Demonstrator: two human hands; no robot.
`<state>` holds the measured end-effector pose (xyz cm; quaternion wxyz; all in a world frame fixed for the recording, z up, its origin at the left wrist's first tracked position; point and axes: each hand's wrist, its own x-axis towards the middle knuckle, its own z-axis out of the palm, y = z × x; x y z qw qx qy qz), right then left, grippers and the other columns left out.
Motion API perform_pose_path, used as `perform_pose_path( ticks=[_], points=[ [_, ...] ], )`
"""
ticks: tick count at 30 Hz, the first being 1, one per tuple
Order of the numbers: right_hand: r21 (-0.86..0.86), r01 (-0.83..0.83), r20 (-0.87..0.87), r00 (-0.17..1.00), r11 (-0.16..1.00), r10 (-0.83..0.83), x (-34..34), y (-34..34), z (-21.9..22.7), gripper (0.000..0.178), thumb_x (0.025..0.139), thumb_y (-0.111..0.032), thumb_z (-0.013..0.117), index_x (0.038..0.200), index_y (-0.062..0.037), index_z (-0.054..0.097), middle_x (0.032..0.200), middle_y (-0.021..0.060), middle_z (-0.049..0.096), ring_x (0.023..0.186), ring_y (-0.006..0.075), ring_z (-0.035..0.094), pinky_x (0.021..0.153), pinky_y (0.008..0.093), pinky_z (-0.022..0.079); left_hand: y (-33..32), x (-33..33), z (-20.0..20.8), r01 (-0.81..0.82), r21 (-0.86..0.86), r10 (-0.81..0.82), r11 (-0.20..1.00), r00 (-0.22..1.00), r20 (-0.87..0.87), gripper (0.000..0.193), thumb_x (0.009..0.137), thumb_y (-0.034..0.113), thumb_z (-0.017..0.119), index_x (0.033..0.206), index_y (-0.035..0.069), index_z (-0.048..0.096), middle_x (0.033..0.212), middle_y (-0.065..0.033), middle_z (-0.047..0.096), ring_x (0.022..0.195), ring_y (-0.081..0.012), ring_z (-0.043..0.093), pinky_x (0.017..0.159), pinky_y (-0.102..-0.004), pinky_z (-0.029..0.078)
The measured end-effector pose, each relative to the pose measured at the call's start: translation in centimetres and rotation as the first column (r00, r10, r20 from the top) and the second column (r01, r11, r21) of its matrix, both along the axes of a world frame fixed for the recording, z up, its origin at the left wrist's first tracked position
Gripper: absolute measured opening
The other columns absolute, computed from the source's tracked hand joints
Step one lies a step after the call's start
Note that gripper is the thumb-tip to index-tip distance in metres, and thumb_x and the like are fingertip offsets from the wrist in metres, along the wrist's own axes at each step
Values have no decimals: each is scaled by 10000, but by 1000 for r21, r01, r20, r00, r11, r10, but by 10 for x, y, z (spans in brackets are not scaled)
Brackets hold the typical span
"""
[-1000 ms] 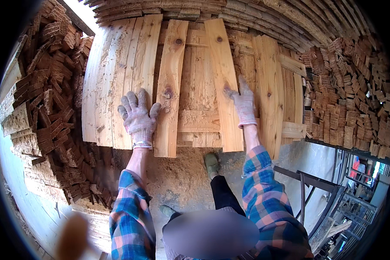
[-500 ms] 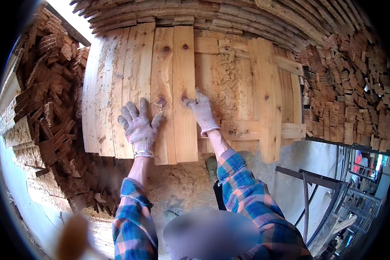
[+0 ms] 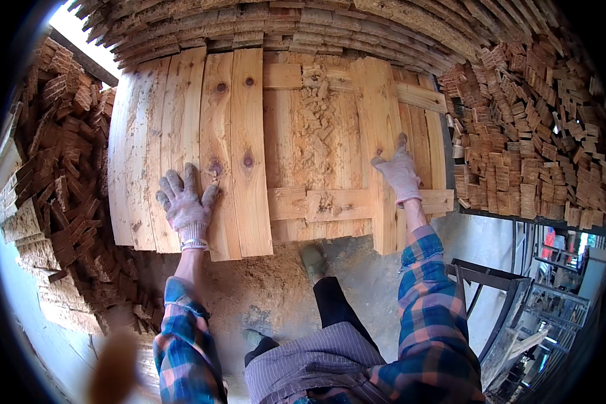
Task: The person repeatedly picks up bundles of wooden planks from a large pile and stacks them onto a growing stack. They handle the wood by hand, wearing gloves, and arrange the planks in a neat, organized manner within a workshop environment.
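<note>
My left hand (image 3: 185, 209), in a pale work glove, lies flat with fingers spread on the left group of wooden boards (image 3: 156, 135). Beside it run two knotty boards (image 3: 232, 188), edge to edge. On the right, my gloved right hand (image 3: 400, 176) rests over the right edge of a separate long board (image 3: 382, 209); its thumb and one finger are stretched apart, while its other fingers are partly hidden. Between the board groups a gap shows crosswise wooden battens (image 3: 340, 205) and a strip of wood shavings (image 3: 318, 128) on the boards below.
Stacked rough planks (image 3: 262, 27) line the far side. Piles of small wood pieces stand at left (image 3: 64, 182) and right (image 3: 518, 155). A dark metal frame (image 3: 491, 276) is at lower right. Sawdust (image 3: 269, 279) covers part of the concrete floor near my feet.
My right hand has moved right, from the edge of the knotty boards across the gap to the separate board. My left hand stays on the left boards. The view has shifted slightly.
</note>
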<state>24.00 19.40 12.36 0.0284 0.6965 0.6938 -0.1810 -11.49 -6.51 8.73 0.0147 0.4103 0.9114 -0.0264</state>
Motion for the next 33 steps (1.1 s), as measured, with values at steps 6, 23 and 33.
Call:
perform_pose_path(
  ticks=[6, 23, 33],
  points=[
    [3, -19, 98, 995, 1000, 19, -27, -15, 13, 1109, 640, -352, 782, 1483, -91, 110, 1239, 341, 471, 1138, 425, 518, 937, 456, 454, -4, -3, 3, -16, -2, 16, 1000, 1000, 0, 751, 820, 642, 487, 1422, 209, 369, 1473, -224, 282, 1371, -422, 227, 1102, -550, 187],
    [-143, -201, -287, 946, 969, 153, -188, -76, -10, 1131, 627, -477, 797, 1475, -68, 170, 1235, 350, 467, 1218, 395, 463, 969, 454, 440, -5, -7, 3, 2, 88, -1, 996, 1000, -11, 752, 810, 636, 511, 1404, 189, 399, 1448, -248, 311, 1348, -440, 256, 1095, -555, 189],
    [-12, -83, -74, 994, 996, 82, -152, -61, -17, 950, 759, -582, 642, 1477, -135, 209, 1238, 377, 434, 1049, 474, 549, 840, 491, 492, -10, -8, -1, -2, 52, 3, 999, 1000, -11, 762, 811, 657, 485, 1407, 191, 397, 1449, -245, 308, 1354, -435, 247, 1100, -554, 185]
  ],
)
